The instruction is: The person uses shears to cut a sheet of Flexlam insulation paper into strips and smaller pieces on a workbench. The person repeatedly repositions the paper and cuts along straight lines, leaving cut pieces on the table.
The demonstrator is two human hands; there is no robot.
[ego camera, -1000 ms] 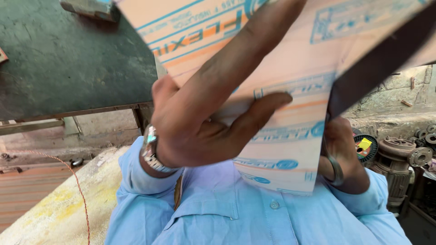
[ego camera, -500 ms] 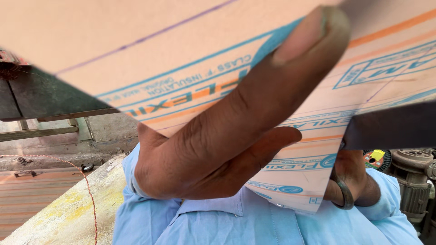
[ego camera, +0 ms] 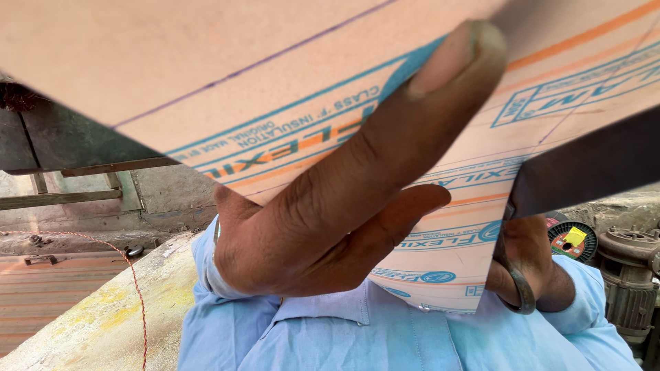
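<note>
Peach-coloured insulation sheet (ego camera: 227,89) with blue and orange print, held up close to the camera, filling the upper half of the frame and slanting down to the lower right. Left hand (ego camera: 323,227) at centre, clasping the sheet, forefinger stretched up across its printed face, thumb pressed against it lower down. Right hand (ego camera: 526,264) at right, below the sheet's edge, closed through the ring handle of dark scissors (ego camera: 584,165) whose blade crosses the right edge of the frame against the sheet. Pale blue shirt (ego camera: 385,336) along the bottom. Red twisted cord (ego camera: 134,288) over a yellowish surface at lower left; grey motor (ego camera: 629,275) at far right.
</note>
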